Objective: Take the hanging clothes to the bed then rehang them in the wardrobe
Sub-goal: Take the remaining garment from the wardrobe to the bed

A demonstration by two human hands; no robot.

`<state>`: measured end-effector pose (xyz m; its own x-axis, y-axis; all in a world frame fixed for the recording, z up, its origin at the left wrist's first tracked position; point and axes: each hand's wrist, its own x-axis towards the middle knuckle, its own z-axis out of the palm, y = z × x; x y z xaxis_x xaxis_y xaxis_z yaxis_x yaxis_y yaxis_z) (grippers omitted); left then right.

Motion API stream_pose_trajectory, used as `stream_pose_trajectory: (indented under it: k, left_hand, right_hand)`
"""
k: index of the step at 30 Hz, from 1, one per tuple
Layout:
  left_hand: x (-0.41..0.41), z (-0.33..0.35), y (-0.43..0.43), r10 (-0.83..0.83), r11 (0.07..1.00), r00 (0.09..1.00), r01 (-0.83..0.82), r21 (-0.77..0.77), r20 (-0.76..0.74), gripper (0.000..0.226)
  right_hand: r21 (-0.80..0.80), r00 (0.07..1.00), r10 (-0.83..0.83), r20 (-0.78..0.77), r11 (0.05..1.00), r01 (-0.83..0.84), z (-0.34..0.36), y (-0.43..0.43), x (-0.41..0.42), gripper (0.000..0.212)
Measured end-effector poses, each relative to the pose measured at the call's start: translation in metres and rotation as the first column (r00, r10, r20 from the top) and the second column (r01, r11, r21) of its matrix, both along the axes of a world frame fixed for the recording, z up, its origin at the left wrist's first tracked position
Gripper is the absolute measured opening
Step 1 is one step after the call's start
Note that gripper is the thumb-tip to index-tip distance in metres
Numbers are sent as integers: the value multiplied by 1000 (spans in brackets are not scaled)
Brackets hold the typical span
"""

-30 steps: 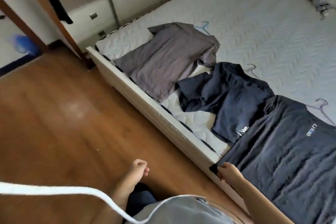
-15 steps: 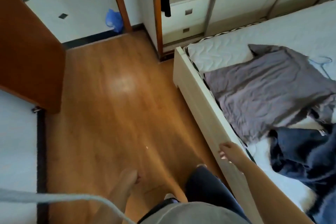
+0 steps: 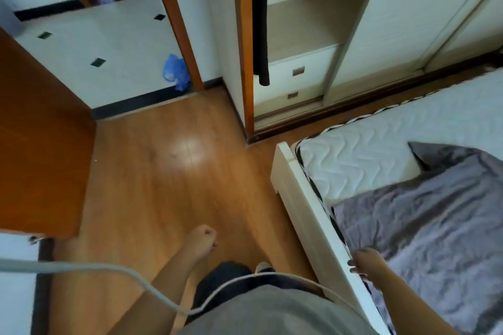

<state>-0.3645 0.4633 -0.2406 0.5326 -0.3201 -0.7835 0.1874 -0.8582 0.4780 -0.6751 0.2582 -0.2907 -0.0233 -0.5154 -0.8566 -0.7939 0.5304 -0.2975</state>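
**A:** Where are the clothes relative to the hands?

**B:** The grey shirt point(image 3: 435, 212) lies flat on the bed point(image 3: 353, 160), directly to the right of the right hand point(image 3: 366, 262). Spread out like that, it seems parked for rehanging. One dark garment point(image 3: 261, 22) hangs in the open wardrobe point(image 3: 307, 16), straight ahead and well beyond both hands, above the drawers point(image 3: 299, 71).

**A:** Are the hands gripping anything?

**B:** No. The left hand point(image 3: 202, 239) is clenched into an empty fist over the floor point(image 3: 163, 171), in front of the body. The right hand has loosely curled, released fingers at the bed frame point(image 3: 299, 198), by the shirt's hem. I cannot tell whether it touches the rail or the cloth.

**A:** Why empty hands?

**B:** My guess is that the person is walking to the wardrobe for that last hanging piece, so both hands are free for the hanger.

**A:** Any logos or print?

**B:** None that can be read. The shirt shows plain creased fabric. The blue bag point(image 3: 175, 71), far ahead of the left hand, is too blurred to read.
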Motion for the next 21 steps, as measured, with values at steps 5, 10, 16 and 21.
stream_pose_trajectory:
  k: [5,10,16,21]
  left_hand:
    - [89,-4,-51,233,971,969,-228,69,-85,16]
    - [181,-29,-110,228,963,964,-202,179,-139,17]
    - [281,23,-276,-108,991,994,106,-80,-10,19]
    - [288,142,-437,-357,741,909,416,-527,216,15]
  right_hand:
    - [52,992,87,90,994,-92,13,-73,124,18]
    - [-90,971,19,237,996,2,36,-145,235,10]
    - [-276,919,-107,379,935,222,90,-256,333,14]
    - [-459,859,-53,510,827,324,152,-339,389,13]
